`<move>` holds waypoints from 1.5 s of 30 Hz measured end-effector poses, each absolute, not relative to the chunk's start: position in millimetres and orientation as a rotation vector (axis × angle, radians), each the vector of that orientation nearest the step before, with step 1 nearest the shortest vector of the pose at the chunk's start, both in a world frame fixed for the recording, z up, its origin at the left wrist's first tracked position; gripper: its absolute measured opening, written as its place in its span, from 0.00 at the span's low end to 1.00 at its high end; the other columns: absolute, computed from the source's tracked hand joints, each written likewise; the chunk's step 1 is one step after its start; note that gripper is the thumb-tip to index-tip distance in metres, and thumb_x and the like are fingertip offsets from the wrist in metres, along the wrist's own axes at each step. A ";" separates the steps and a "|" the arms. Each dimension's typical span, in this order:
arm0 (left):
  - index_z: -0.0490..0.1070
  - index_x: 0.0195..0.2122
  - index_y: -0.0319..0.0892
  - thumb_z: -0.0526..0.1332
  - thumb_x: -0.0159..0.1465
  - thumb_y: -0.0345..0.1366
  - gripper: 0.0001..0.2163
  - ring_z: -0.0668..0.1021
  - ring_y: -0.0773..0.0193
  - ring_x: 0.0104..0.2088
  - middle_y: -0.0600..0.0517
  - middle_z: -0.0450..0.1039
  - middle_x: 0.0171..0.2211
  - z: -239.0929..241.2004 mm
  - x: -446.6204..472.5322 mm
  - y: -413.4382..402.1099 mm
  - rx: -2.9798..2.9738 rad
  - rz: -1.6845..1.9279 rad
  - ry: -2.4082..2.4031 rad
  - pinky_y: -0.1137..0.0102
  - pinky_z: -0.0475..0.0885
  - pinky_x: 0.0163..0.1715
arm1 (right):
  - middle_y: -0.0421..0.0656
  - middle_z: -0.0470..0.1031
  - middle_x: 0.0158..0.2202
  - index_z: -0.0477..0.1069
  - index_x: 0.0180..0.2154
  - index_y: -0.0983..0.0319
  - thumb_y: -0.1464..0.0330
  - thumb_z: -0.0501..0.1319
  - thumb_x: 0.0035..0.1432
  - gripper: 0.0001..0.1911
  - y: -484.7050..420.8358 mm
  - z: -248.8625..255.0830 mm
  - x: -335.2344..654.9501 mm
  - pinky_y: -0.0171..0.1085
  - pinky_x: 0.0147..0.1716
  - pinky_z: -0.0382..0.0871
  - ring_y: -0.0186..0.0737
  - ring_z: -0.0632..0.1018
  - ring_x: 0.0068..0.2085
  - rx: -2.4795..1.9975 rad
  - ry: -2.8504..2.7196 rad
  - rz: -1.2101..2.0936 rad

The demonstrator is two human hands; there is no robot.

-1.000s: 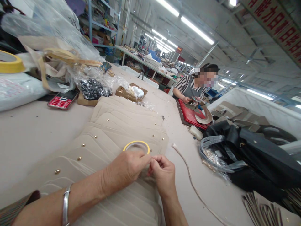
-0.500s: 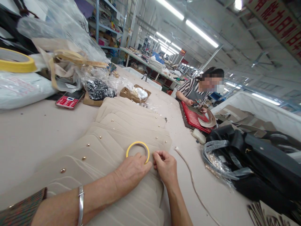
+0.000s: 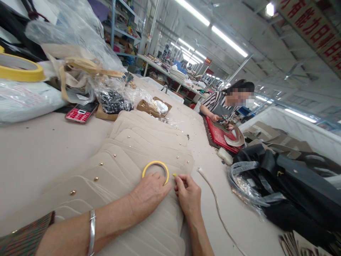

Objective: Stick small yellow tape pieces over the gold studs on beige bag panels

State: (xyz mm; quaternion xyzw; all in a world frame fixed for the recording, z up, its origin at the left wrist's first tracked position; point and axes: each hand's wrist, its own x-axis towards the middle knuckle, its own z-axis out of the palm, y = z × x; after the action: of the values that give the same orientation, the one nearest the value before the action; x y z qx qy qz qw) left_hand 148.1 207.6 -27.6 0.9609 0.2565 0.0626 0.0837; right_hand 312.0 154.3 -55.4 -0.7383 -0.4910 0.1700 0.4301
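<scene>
My left hand (image 3: 148, 193) rests on a small yellow tape roll (image 3: 156, 167), fingers curled over its near rim, pressing it onto a fanned stack of beige leather pieces (image 3: 128, 156) with gold studs. My right hand (image 3: 188, 195) is just right of the roll, fingers pinched on a short yellow tape end (image 3: 174, 175). A silver bangle (image 3: 92, 231) is on my left wrist.
A beige cord (image 3: 213, 199) trails to the right. Black bags and plastic wrap (image 3: 279, 177) lie at the right. A red phone (image 3: 81, 113), plastic bags (image 3: 80, 46), a big yellow tape roll (image 3: 18, 69) and a cardboard box (image 3: 153, 106) sit behind. A co-worker (image 3: 226, 103) works at a red mat (image 3: 220, 133).
The roll came down from just above the stack and now lies on the leather under my left hand. My right hand has pulled a short yellow tape end out to the right.
</scene>
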 end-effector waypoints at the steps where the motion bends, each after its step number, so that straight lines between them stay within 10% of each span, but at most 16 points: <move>1: 0.69 0.36 0.40 0.53 0.65 0.24 0.08 0.75 0.54 0.36 0.45 0.73 0.34 -27.9 148.2 207.7 2.869 0.198 0.768 0.62 0.69 0.35 | 0.41 0.78 0.24 0.76 0.35 0.62 0.60 0.58 0.60 0.13 153.2 -56.3 311.4 0.33 0.26 0.70 0.38 0.77 0.24 -1.826 -1.282 0.371; 45: 0.65 0.50 0.43 0.47 0.69 0.29 0.13 0.79 0.61 0.44 0.48 0.77 0.43 -34.1 127.7 242.4 2.614 0.855 0.551 0.68 0.75 0.43 | 0.42 0.78 0.29 0.75 0.40 0.64 0.65 0.60 0.59 0.10 151.8 -37.5 319.2 0.34 0.29 0.73 0.38 0.77 0.29 -1.546 -1.156 0.506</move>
State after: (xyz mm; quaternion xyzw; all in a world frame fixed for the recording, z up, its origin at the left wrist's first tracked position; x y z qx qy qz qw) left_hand 127.7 242.4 -34.1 0.9187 0.1937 0.3004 0.1678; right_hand 319.2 151.8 -37.5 -0.6511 -0.4866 0.2130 0.5421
